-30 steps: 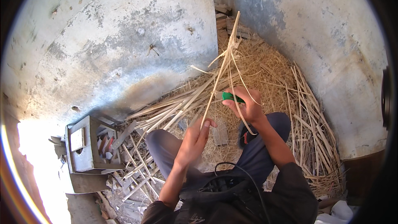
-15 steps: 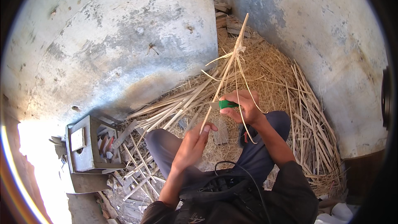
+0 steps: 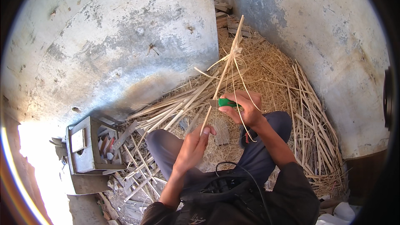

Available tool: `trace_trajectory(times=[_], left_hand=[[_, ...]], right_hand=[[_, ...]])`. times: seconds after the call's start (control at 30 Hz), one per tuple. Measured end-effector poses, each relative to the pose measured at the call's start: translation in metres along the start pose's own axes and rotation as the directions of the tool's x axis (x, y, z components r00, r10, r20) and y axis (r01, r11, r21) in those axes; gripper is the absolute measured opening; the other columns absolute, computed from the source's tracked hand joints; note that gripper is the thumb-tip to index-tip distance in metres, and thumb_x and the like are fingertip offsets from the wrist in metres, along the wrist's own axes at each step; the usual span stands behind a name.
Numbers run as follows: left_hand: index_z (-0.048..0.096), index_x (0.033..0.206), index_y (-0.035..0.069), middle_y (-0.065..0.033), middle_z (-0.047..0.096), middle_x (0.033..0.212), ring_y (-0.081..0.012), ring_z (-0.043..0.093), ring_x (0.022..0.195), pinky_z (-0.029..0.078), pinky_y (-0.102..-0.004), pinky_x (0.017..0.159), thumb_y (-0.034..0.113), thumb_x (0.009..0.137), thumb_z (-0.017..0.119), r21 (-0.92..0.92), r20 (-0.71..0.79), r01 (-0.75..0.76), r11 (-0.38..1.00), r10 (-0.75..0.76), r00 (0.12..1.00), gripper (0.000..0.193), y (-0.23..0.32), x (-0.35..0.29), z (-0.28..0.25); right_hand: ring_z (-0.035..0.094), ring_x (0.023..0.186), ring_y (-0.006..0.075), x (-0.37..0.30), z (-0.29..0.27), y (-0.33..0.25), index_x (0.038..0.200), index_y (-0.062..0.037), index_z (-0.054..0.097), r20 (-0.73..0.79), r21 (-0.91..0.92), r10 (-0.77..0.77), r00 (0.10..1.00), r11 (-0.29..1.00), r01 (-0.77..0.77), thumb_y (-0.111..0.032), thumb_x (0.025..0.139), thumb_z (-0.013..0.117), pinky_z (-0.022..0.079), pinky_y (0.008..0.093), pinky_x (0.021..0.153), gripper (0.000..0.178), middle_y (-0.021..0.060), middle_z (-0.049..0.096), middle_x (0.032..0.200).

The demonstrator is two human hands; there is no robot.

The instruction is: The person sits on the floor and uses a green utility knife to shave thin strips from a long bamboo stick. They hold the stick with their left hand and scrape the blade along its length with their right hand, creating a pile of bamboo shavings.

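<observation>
My left hand (image 3: pixel 193 148) is closed around the near end of a long pale split wooden strip (image 3: pixel 223 78), which slopes up and away to the right. Several thin peeled slivers (image 3: pixel 241 75) hang from its far part, curling back toward me. A green-handled knife (image 3: pixel 226 102) is in my right hand (image 3: pixel 248 109), gripped between thumb and fingers. Its flat blade lies against the strip, a little beyond my left hand. One sliver passes across my right hand and ends near my right knee.
Fine shavings (image 3: pixel 266 68) cover the floor ahead. Cut strips lie in a pile (image 3: pixel 183 102) ahead left and another (image 3: pixel 316 137) along the right wall. At left an open wooden box (image 3: pixel 85 146) holds odds and ends. Stained walls (image 3: pixel 137 29) stand close. A black cable (image 3: pixel 254 179) crosses my lap.
The strip's far end has swung slightly left and dipped, its slivers shifting with it. My right hand and the knife have moved slightly left; my left hand stays nearly in place.
</observation>
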State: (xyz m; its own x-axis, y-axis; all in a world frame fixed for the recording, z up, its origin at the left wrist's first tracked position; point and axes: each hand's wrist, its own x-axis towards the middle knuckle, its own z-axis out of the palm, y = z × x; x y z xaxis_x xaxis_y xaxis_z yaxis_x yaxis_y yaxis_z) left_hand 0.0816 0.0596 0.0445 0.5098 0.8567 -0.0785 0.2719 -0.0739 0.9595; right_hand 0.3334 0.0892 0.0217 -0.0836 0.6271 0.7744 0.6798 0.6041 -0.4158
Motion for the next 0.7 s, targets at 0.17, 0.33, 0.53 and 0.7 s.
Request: trace_trajectory(times=[0.17,0.33,0.53,0.7], left_hand=[[0.070,0.112,0.002,0.0077,0.043,0.066,-0.0032,0.040,0.061,0.033,-0.0257,0.059,0.028,0.122,0.043,0.035,-0.002,0.020,0.999,-0.020,1.000,0.038,0.001,0.001,0.001],[0.069,0.111,0.002,0.0071,0.045,0.068,-0.0031,0.040,0.062,0.034,-0.0263,0.058,0.027,0.122,0.044,0.002,-0.013,0.053,0.999,-0.053,0.999,0.037,-0.012,-0.002,-0.001],[0.070,0.110,0.005,0.0053,0.047,0.067,-0.0087,0.045,0.062,0.039,-0.0324,0.059,0.029,0.121,0.046,0.005,0.100,0.105,0.994,-0.105,0.989,0.036,-0.021,-0.024,-0.008],[0.069,0.111,0.004,0.0083,0.045,0.068,-0.0063,0.042,0.060,0.037,-0.0295,0.057,0.032,0.122,0.045,-0.166,0.156,0.181,0.969,-0.156,0.975,0.039,-0.062,-0.040,-0.003]], right_hand=[[0.071,0.059,0.0185,0.000,0.001,0.003,0.101,-0.0095,0.083,-0.075,-0.004,0.084,0.994,0.996,-0.085,-0.035,0.086,0.093,0.052,0.0320,0.053,0.031,0.0047,0.079,0.079],[0.071,0.058,0.0193,0.000,0.004,0.004,0.102,-0.0109,0.084,-0.042,-0.060,0.050,0.998,0.997,-0.052,-0.036,0.087,0.092,0.052,0.0316,0.052,0.030,0.0038,0.077,0.077],[0.063,0.053,0.0172,0.009,-0.026,0.046,0.103,-0.0059,0.083,-0.156,-0.145,0.457,0.876,0.867,-0.477,-0.046,0.101,0.079,0.048,0.0318,0.051,0.040,0.0054,0.074,0.072],[0.057,0.049,0.0150,0.007,-0.021,0.049,0.104,-0.0048,0.082,-0.169,-0.228,0.445,0.879,0.850,-0.474,-0.052,0.108,0.068,0.042,0.0327,0.049,0.050,0.0046,0.065,0.062]])
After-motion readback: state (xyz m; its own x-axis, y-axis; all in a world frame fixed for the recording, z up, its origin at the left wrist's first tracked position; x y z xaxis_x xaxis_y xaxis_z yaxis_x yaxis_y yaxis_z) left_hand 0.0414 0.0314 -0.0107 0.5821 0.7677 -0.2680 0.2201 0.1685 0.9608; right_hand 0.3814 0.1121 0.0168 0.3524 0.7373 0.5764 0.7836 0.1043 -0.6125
